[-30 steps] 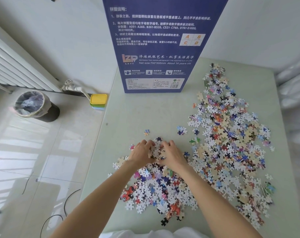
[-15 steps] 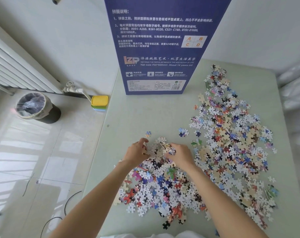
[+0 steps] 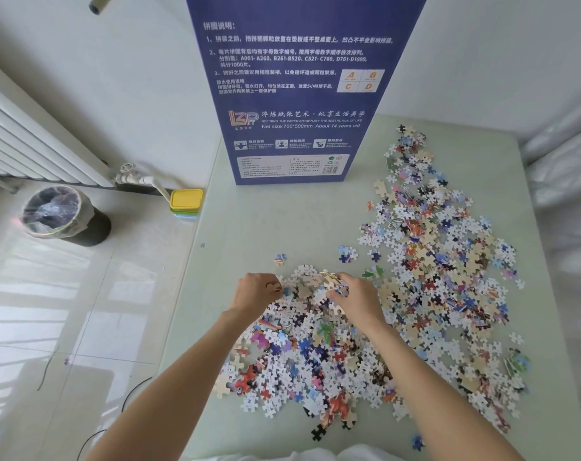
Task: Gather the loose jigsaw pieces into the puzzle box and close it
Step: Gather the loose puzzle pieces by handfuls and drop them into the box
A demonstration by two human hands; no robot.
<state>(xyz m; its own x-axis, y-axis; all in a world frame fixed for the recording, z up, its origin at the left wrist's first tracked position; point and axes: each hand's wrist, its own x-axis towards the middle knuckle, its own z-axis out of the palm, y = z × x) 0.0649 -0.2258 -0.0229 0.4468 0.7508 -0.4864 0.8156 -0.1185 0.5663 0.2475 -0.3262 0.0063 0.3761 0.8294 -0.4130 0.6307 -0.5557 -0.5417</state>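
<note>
Both hands (image 3: 307, 294) clutch jigsaw pieces (image 3: 319, 347); upright puzzle box (image 3: 302, 94) reads "LZP", "Net size:700*500mm".

We see the box (image 3: 302, 94) standing upright at the table's (image 3: 249, 221) far edge. Puzzle pieces (image 3: 442, 277) spread right and near; bin (image 3: 63, 216) on floor, left.

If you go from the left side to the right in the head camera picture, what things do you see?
Radiator → trash bin → yellow-lidded containers → left hand → right hand → big spread of puzzle pieces.
</note>
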